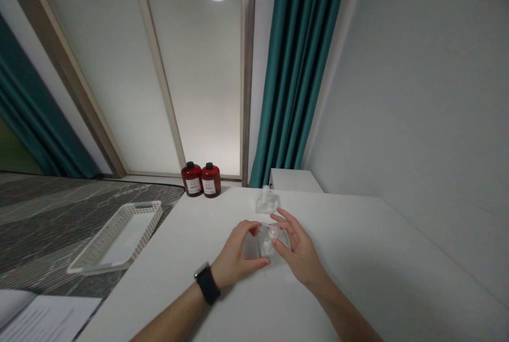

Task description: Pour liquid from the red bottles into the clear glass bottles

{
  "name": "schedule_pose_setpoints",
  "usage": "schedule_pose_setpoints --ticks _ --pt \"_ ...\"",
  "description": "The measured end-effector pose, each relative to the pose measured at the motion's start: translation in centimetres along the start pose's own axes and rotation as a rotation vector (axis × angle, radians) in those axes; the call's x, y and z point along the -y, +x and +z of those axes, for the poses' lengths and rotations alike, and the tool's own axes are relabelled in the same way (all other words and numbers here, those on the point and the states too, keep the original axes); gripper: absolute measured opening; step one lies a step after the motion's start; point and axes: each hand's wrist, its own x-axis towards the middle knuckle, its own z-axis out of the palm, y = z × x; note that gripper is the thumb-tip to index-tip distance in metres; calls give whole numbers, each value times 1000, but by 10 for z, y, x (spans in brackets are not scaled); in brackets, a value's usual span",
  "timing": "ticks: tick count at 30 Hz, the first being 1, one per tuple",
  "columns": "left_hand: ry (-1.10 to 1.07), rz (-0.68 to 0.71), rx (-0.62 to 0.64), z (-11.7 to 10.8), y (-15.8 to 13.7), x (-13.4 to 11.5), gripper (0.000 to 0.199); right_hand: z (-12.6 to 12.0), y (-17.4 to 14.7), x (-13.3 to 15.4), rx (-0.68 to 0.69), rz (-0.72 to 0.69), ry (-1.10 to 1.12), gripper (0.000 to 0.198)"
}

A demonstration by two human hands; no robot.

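Note:
Between both hands is a small, clear, squarish container [264, 246] with a round pale cap or top [274, 231]. My left hand [240, 252] grips its left side, thumb at the near edge and fingers at the far edge. On the right, my right hand [298, 249] has its thumb and a finger closed about the round top, while other fingers stretch outward. Just beyond the hands, a second clear container [267, 203] with a whitish neck stands or lies on the white table [222, 236]; which one I cannot tell.
Two dark red bottles [201, 180] with black caps and white labels stand at the table's far left corner. A white perforated basket [115, 236] sits left of the table, on a grey patterned surface. Printed pages [51, 321] lie at lower left. A wall [429, 93] rises on the right.

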Motion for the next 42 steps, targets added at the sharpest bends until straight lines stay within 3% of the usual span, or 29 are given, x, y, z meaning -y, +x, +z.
schedule_pose_setpoints --ticks 4,9,20,27,32,42 --pt "112 -59 -95 3 2 1 63 6 -2 -9 -97 19 -82 64" --pt "166 -64 -51 3 2 1 67 8 2 -10 -139 -14 -55 62" --pt "-122 -9 184 -22 5 -4 63 -10 3 13 89 73 152 72" --pt "-97 -78 30 -10 5 -7 51 0 3 2 -51 70 96 63" --pt "-114 -68 33 -8 3 -7 53 2 3 3 -54 83 116 68" --pt "79 -117 -110 8 -1 -18 60 3 2 5 -86 -41 -42 63"
